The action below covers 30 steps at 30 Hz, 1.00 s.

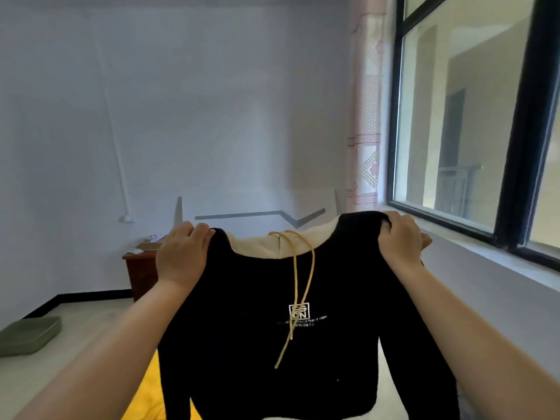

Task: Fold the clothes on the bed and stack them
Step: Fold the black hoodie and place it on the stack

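Note:
A black hoodie (266, 353) with a cream hood, yellow drawstrings and a small white chest print hangs in the air in front of me, facing me. My left hand (181, 253) grips its left shoulder. My right hand (400, 237) grips its right shoulder at about the same height. The sleeves hang down at both sides and the hem reaches the bottom of the view. The bed below is mostly hidden behind the garment; a yellow patch of cloth (145, 389) shows at the lower left.
A white headboard (257, 213) stands against the far wall. A dark wooden nightstand (141, 271) with small items on top is left of it. A green basin (28, 334) lies on the floor at left. A window (472, 122) and its sill run along the right.

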### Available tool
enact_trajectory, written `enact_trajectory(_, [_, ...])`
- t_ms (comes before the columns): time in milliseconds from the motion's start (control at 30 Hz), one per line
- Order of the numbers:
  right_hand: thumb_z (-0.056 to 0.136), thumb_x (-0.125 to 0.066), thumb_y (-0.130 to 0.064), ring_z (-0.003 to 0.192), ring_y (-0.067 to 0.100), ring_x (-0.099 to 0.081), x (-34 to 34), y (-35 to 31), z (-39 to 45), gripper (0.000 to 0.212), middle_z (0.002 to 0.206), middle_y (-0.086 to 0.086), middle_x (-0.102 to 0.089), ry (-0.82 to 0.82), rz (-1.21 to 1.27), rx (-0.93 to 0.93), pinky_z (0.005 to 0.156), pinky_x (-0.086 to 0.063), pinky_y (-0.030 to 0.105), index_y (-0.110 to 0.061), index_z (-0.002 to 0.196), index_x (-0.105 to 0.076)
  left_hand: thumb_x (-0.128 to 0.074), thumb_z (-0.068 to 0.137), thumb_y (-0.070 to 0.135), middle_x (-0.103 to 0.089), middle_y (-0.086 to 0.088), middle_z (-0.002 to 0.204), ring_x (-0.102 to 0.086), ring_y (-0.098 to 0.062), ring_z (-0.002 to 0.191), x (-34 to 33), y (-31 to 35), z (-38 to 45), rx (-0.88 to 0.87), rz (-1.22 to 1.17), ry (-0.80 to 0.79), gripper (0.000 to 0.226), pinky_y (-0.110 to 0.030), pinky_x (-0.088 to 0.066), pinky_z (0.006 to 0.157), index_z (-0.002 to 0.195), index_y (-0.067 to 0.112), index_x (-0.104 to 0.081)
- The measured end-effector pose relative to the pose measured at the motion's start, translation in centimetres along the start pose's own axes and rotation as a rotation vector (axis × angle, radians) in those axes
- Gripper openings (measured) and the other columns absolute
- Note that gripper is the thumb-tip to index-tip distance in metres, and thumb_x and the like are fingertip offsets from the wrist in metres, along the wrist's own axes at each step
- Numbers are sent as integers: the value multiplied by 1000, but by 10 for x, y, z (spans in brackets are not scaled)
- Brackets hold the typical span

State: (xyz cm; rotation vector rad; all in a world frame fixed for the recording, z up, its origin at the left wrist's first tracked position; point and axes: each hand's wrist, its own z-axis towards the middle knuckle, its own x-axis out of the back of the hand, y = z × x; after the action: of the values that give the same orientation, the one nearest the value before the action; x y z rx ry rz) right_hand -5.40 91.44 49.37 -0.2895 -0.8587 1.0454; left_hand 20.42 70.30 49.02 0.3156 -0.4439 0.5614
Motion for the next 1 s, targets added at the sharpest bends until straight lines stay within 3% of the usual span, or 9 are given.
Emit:
enact_trajectory(167, [92,-39,-10,87,30,-48,30,-10,-33,26,85,8,-46,-39,-147,75,72,-15,30,-4,105,-60,-51,92,20,-55,-21,81,-53,-35,77,34,-14,-21,12,7,-48,23,-34,-31,57,89,1,-63])
enact_trajectory(267, [90,-39,-10,81,26,-44,32,-8,-50,19,84,10,-48,-116,-203,77,72,-16,31,-6,90,-58,-45,95,24,-55,-20,85,-53,-35,81,38,-23,-30,13,17,-92,28,-35,-32,59,94,2,-61])
enact_trajectory(333, [90,-39,-10,84,27,-46,24,-4,-57,19,86,11,-48,-169,-236,65,72,-16,32,-6,91,-57,-41,96,26,-54,-19,88,-52,-35,83,29,-29,-34,25,41,-139,30,-35,-33,61,98,3,-60])
enact_trajectory(500, [91,-38,-11,85,27,-45,-24,22,-65,25,99,16,-55,-238,-266,39,74,-16,32,-6,101,-60,-43,96,22,-57,-24,96,-53,-39,89,-18,-45,-51,23,60,-199,29,-42,-38,62,100,-1,-59])
enact_trajectory(667, [92,-40,-16,103,34,-50,-103,71,-74,27,111,19,-56,-391,-320,23,78,-22,35,-6,108,-60,-44,95,21,-52,-23,84,-51,-40,80,-87,-65,-87,26,96,-316,28,-38,-31,55,89,-2,-58])
enact_trajectory(767, [94,-41,-18,110,33,-49,-154,108,-91,29,118,19,-54,-566,-336,-32,90,-27,36,-7,114,-58,-43,96,22,-54,-25,92,-52,-41,84,-139,-77,-119,95,117,-496,30,-43,-38,61,95,-3,-59])
enact_trajectory(900, [93,-43,-17,107,34,-52,-213,156,-120,25,112,19,-58,-785,-320,-85,90,-30,38,-6,108,-60,-39,98,23,-53,-26,93,-52,-41,86,-202,-87,-164,230,139,-749,31,-44,-37,62,94,-4,-55])
enact_trajectory(1000, [93,-41,-16,109,30,-53,-247,197,-149,27,116,15,-59,-1100,-511,-131,92,-30,36,-11,111,-59,-36,99,25,-53,-17,84,-53,-35,84,-240,-87,-205,212,173,-1154,32,-41,-38,62,74,5,-43])
